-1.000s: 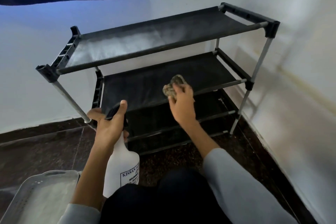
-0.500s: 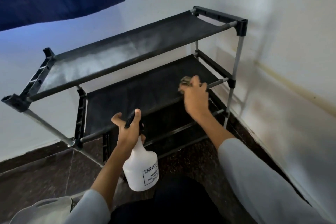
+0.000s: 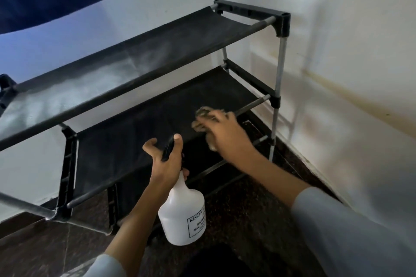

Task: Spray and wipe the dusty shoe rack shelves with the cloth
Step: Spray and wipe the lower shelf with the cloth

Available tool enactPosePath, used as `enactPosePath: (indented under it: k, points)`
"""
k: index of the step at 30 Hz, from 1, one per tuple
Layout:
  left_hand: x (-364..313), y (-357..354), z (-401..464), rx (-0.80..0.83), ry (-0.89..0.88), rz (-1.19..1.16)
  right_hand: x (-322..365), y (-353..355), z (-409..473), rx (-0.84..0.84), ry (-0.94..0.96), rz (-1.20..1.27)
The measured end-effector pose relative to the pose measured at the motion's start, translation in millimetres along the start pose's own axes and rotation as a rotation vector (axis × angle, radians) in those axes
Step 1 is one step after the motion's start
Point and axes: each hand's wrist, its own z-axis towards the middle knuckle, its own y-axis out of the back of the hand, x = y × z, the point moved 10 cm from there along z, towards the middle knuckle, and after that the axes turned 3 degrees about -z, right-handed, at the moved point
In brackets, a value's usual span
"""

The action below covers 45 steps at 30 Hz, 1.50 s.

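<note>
My right hand (image 3: 227,135) presses a crumpled cloth (image 3: 202,117) flat onto the second shelf (image 3: 157,123) of the shoe rack (image 3: 280,36), near its right front rail, fingers spread over the bunched fabric. My left hand (image 3: 167,162) is wrapped around the neck of a white spray bottle (image 3: 182,213), thumb up by the black trigger head, held in front of the rack. The top shelf (image 3: 135,60) shows pale dust across its left part. The rack stands on a dark floor (image 3: 247,209) in a corner of white walls (image 3: 349,29).
</note>
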Motion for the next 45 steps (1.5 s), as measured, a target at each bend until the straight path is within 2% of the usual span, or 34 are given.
enactPosePath:
  k: [3, 5, 7, 9, 14, 18, 22, 25, 36, 42, 45]
  points:
    - [-4, -17, -1, 0.058, 0.026, 0.020, -85, 33, 10, -0.144, -0.212, -0.082]
    - [-5, -32, -4, 0.119, 0.030, 0.044, -122, 51, 3, -0.228, -0.350, 0.010]
    - [-7, -43, -9, 0.159, 0.015, 0.061, -122, 57, -3, -0.268, -0.336, 0.123]
    - [-9, -50, -12, 0.179, 0.024, 0.090, -113, 65, -13, -0.382, -0.320, 0.277]
    - [-15, -69, -15, 0.223, 0.026, 0.187, -116, 71, -48, -0.551, -0.440, 0.581]
    - [-20, -78, -18, 0.181, -0.002, 0.243, -122, 59, -60, -0.547, -0.506, 0.642]
    - [-17, -76, -14, 0.142, 0.018, 0.143, -137, 52, -65, -0.562, -0.579, 0.690]
    - [-23, -81, -16, 0.163, -0.009, 0.064, -145, 50, -68, -0.581, -0.603, 0.707]
    - [-33, -95, -16, 0.174, -0.033, 0.119, -154, 52, -79, -0.617, -0.655, 0.720]
    - [-38, -94, -15, 0.210, -0.040, 0.154, -142, 56, -75, -0.586, -0.614, 0.693]
    - [-30, -72, -9, 0.129, -0.042, 0.135, -122, 56, -57, -0.527, -0.532, 0.629]
